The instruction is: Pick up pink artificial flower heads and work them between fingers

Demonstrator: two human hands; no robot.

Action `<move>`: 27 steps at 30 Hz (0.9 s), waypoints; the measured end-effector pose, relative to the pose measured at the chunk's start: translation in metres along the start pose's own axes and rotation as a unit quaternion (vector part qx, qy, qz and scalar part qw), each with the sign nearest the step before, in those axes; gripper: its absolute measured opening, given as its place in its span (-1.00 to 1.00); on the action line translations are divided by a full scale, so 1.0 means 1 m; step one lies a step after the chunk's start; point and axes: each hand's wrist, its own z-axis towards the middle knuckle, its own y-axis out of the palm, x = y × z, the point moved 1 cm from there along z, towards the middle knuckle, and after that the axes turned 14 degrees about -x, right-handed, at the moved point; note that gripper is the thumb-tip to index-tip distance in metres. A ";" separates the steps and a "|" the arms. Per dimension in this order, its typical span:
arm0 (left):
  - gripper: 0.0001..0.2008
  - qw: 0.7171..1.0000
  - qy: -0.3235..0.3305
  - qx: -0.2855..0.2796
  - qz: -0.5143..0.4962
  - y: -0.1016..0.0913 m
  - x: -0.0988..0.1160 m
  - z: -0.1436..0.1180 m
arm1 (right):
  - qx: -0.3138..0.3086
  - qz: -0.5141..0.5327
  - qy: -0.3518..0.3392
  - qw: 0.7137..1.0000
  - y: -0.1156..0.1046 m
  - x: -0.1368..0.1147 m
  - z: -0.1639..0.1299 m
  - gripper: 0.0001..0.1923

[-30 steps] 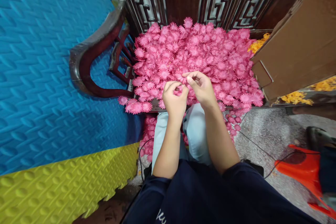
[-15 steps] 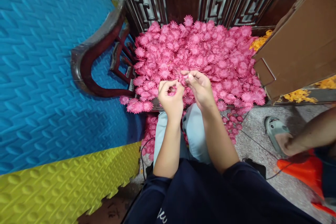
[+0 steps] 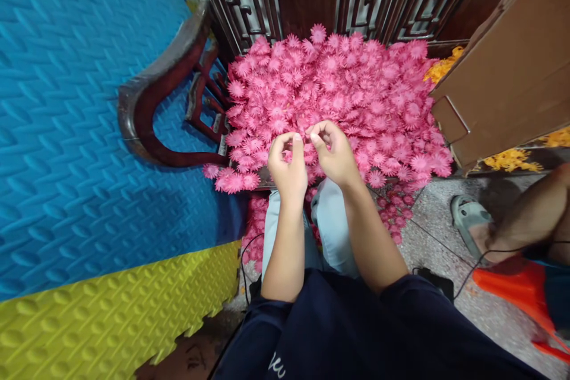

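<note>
A big heap of pink artificial flowers (image 3: pixel 338 89) covers the seat of a dark carved wooden chair (image 3: pixel 160 101). My left hand (image 3: pixel 288 166) and my right hand (image 3: pixel 335 154) meet at the front edge of the heap. The left fingers pinch a small pink flower piece (image 3: pixel 288 156). The right thumb and fingers are curled close beside it, on pink petals; what exactly they hold is partly hidden. My knees in pale trousers (image 3: pixel 327 219) sit just below the hands.
Blue foam mats (image 3: pixel 66 130) and a yellow foam mat (image 3: pixel 111 309) lie at the left. A brown cardboard box (image 3: pixel 507 77) stands right, with orange flowers (image 3: pixel 512 160) under it. Another person's leg and sandal (image 3: pixel 472 225), an orange stool (image 3: pixel 516 285) and a black cable (image 3: pixel 436 243) are on the speckled floor.
My two hands have drawn closer together over the flower piece. The other person's foot and leg came into view at the right and shifted slightly.
</note>
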 end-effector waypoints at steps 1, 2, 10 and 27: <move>-0.87 1.000 -0.006 0.004 -0.005 0.000 0.000 0.000 | 0.001 0.003 -0.001 1.000 0.000 0.001 0.000 -0.81; -0.89 1.000 -0.012 0.007 -0.011 -0.001 -0.001 0.001 | 0.002 0.008 -0.001 1.000 0.000 0.002 0.000 -0.81; -0.90 0.998 -0.032 0.037 -0.049 0.003 -0.011 0.003 | 0.015 0.040 0.000 0.999 0.003 0.005 0.000 -0.86; -0.85 0.991 -0.027 0.113 -0.065 0.001 -0.015 0.004 | 0.085 0.211 0.148 0.962 0.018 -0.006 0.007 -0.72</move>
